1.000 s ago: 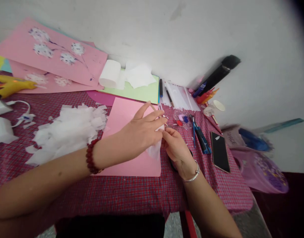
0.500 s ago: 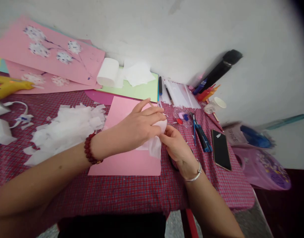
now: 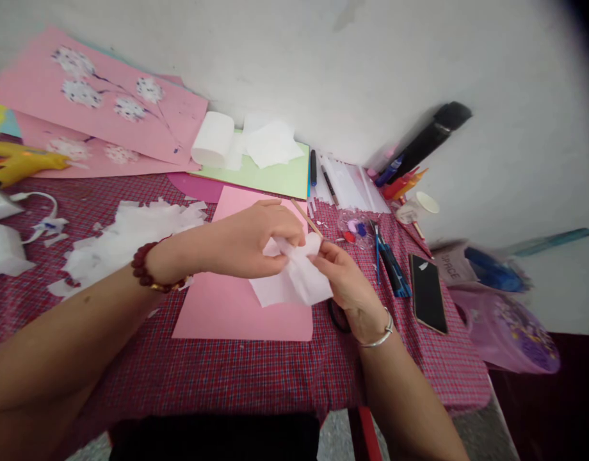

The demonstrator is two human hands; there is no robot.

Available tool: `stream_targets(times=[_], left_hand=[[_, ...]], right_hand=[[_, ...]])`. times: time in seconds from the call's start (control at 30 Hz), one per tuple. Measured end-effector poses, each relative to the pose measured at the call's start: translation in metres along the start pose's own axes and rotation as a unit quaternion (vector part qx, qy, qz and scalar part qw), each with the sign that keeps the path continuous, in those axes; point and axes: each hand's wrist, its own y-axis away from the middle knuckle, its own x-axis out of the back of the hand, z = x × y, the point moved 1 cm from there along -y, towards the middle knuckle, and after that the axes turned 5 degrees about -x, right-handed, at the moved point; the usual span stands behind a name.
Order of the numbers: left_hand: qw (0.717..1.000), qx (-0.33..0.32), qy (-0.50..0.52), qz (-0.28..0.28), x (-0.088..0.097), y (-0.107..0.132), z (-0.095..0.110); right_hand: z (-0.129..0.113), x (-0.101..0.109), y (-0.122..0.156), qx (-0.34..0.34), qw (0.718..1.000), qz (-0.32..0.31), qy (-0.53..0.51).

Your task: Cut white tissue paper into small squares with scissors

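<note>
A thin white tissue (image 3: 299, 278) is pinched between both hands, above a pink sheet of paper (image 3: 237, 314). My left hand (image 3: 256, 237), with a dark red bead bracelet at its wrist, grips the tissue's upper left part between thumb and fingers. On the other side my right hand (image 3: 345, 272) pinches the tissue's right edge; a silver bangle is on that wrist. A thin wooden stick (image 3: 306, 218) slants just beyond the tissue, its lower end near my right fingers. Left of the pink sheet lies a heap of torn white tissue pieces (image 3: 131, 234).
Behind are a toilet roll (image 3: 212, 139), green paper (image 3: 275, 178) and pink flower pictures (image 3: 131, 105). A yellow glue gun (image 3: 25, 163) lies far left. To the right are a paint palette (image 3: 356, 228), a blue-black cutter (image 3: 394, 269), a phone (image 3: 427, 294) and a paper cup (image 3: 419, 208).
My left hand has gone from spread fingers over the tissue to pinching it. The tissue now shows more between both hands, and the wooden stick is more exposed.
</note>
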Motion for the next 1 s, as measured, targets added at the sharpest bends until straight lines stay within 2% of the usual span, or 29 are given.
stream_targets(times=[0.1, 0.17, 0.27, 0.33, 0.4, 0.53, 0.7, 0.87, 1.0], left_hand=[[0.999, 0.030, 0.001, 0.015, 0.000, -0.001, -0.002], [0.999, 0.042, -0.010, 0.021, -0.001, -0.001, -0.004], [0.998, 0.048, -0.023, 0.017, -0.003, 0.000, -0.007], [0.998, 0.052, -0.018, 0.008, -0.004, 0.000, -0.008], [0.998, 0.068, -0.002, 0.014, -0.003, 0.001, -0.010], [0.993, 0.092, 0.066, 0.027, -0.001, 0.002, -0.009], [0.983, 0.106, 0.142, -0.043, -0.006, 0.000, -0.003], [0.980, 0.080, 0.171, -0.060, -0.017, -0.003, -0.010], [0.975, 0.060, 0.213, -0.027, -0.024, -0.003, -0.014]], right_hand=[[-0.013, 0.009, 0.008, 0.108, 0.993, 0.041, 0.035], [-0.023, 0.011, 0.017, 0.173, 0.982, -0.001, 0.076], [-0.029, 0.004, 0.028, 0.194, 0.960, -0.122, 0.161], [-0.027, -0.002, 0.029, 0.207, 0.947, -0.141, 0.204], [-0.020, -0.005, 0.026, 0.227, 0.945, -0.119, 0.205], [-0.008, -0.006, 0.019, 0.216, 0.962, -0.066, 0.153], [-0.008, -0.005, 0.021, 0.187, 0.971, -0.010, 0.147], [-0.007, -0.005, 0.022, 0.199, 0.967, -0.008, 0.157], [-0.005, -0.005, 0.024, 0.195, 0.965, -0.026, 0.176]])
